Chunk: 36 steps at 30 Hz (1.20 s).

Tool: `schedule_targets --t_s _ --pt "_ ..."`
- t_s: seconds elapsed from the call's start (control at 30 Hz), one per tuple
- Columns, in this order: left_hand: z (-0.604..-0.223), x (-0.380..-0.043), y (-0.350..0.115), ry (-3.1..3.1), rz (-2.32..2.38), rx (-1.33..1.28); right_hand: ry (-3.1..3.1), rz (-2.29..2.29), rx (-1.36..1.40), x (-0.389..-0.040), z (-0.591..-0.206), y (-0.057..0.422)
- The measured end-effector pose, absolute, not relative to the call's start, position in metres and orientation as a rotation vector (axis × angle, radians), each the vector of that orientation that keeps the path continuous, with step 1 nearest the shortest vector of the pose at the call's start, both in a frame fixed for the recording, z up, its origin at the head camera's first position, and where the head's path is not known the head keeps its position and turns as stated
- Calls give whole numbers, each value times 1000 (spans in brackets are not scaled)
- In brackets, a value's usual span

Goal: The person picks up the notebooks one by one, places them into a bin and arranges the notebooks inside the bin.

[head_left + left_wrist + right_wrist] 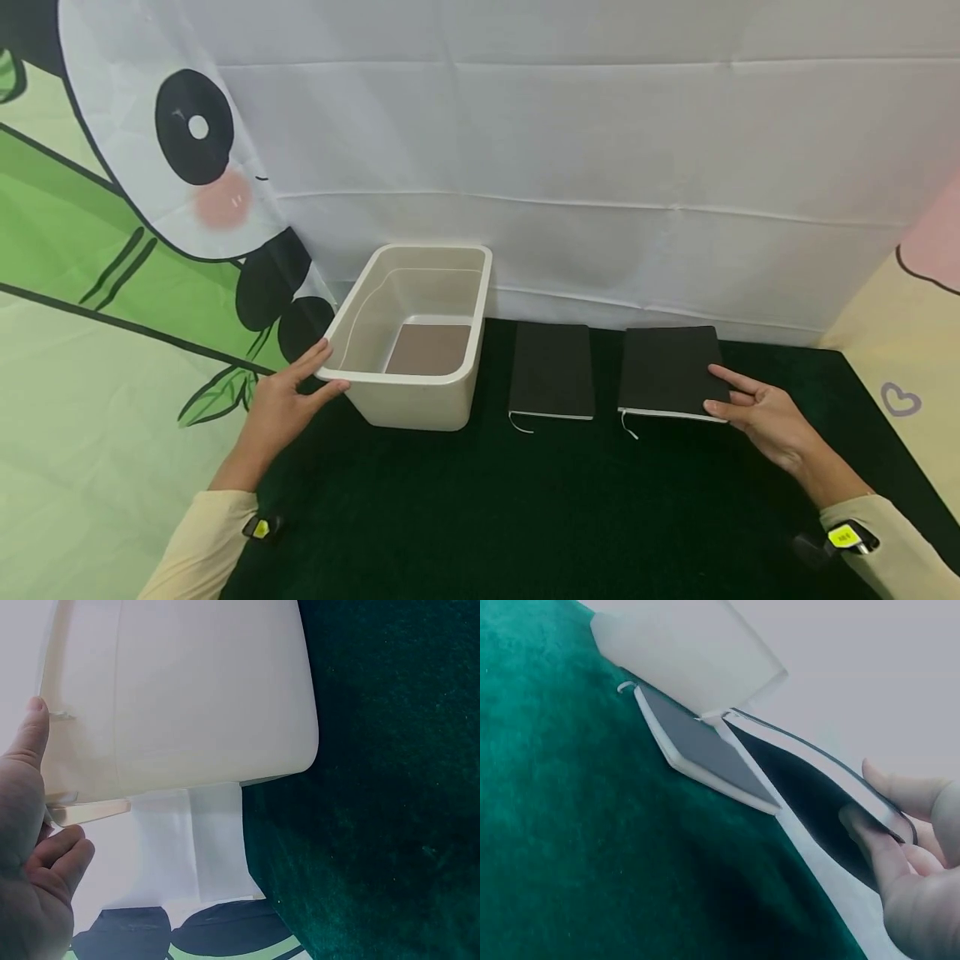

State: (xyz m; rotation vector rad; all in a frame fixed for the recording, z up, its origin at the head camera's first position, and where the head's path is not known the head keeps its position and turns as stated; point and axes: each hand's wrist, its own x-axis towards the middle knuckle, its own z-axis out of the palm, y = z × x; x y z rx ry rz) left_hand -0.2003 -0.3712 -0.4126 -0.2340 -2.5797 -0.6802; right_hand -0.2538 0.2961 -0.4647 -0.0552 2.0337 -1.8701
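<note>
My left hand (279, 415) grips the rim of a cream plastic bin (416, 404) at its near left corner, thumb at the front and fingers along the side. A black notebook (667, 368) is pinched at its right edge by my right hand (772, 423). In the right wrist view this held notebook (817, 761) is tilted and raised off the green cloth, with the thumb on one cover and fingers on the other. A second black notebook (552, 371) lies flat between the bin and the held one. Both have a white ribbon hanging out at the near end.
Dark green cloth (525, 517) covers the table. A white curtain (585, 150) hangs along the back edge, right behind the bin and notebooks. Printed fabric with a cartoon panda (217, 125) stands at the left, and a yellowish panel (900, 358) at the right.
</note>
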Motion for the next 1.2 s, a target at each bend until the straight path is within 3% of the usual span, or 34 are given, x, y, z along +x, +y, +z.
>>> schedule_targets --t_s 1.2 --pt "-404 -200 -373 -2585 -673 -234 1909 -1977 -286 -256 -357 217"
